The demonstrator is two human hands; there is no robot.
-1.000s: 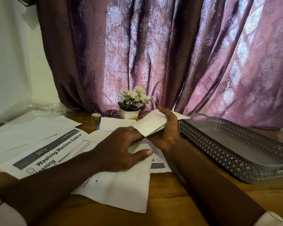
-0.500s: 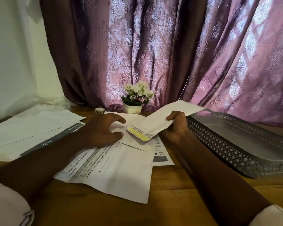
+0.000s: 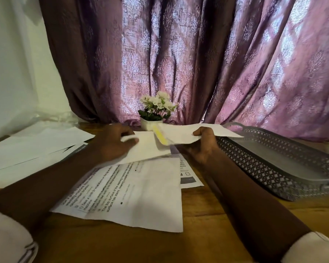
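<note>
Envelope point(image 3: 180, 134) and folded sheet point(image 3: 148, 150) held just left of the perforated tray point(image 3: 254, 164).
Right hand point(image 3: 203, 144) pinches the envelope's edge; left hand point(image 3: 113, 144) grips the sheet. Both probably light, limp, easily creased: hold at edges.

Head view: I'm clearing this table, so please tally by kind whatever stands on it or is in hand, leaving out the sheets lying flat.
Envelope, held in the right hand: 1
Blank sheet, held in the left hand: 1
Potted flowers: 1
Grey perforated tray: 1
Total: 4
</note>
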